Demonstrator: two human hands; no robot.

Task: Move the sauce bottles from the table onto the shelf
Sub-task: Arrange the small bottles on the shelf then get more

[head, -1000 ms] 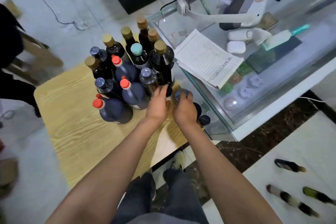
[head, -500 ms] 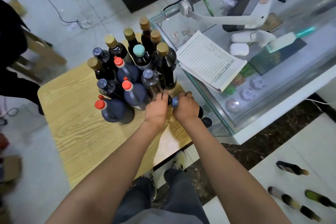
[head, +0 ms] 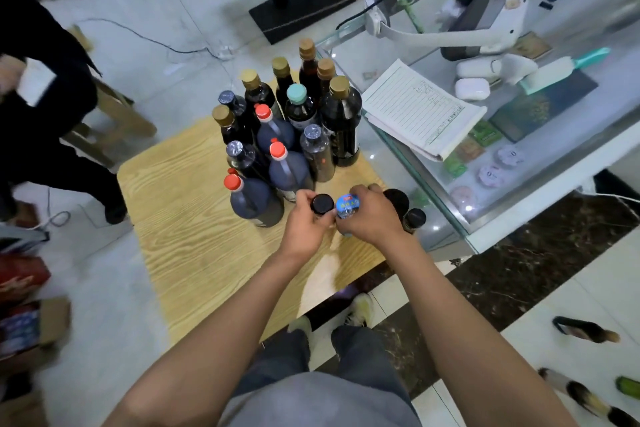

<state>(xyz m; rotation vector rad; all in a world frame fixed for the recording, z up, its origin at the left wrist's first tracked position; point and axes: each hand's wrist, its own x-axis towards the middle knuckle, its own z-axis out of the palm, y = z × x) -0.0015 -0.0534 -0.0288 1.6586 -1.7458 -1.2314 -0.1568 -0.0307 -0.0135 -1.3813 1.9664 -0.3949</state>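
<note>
Several dark sauce bottles with gold, red, teal and silver caps stand clustered on a wooden table [head: 194,239]. My left hand [head: 303,224] is closed around the neck of a black-capped bottle [head: 322,203]. Beside it, my right hand [head: 369,215] grips a blue-capped bottle [head: 348,205]. Both bottles sit near the table's right front, their bodies hidden under my hands. Two more dark bottles, one large [head: 397,199] and one small [head: 414,217], stand just right of my right hand. A red-capped bottle [head: 251,199] is the nearest one to my left hand.
A glass counter [head: 460,229] borders the table on the right, carrying a paper pad [head: 420,111], a white headset [head: 446,7] and a brush. Another person in black stands at the left [head: 38,107]. Bottles lie on a white surface at lower right [head: 585,331]. Boxes sit at lower left.
Both hands have drawn back toward me with their bottles, and the black and blue caps now show above my fingers. The view has shifted slightly.
</note>
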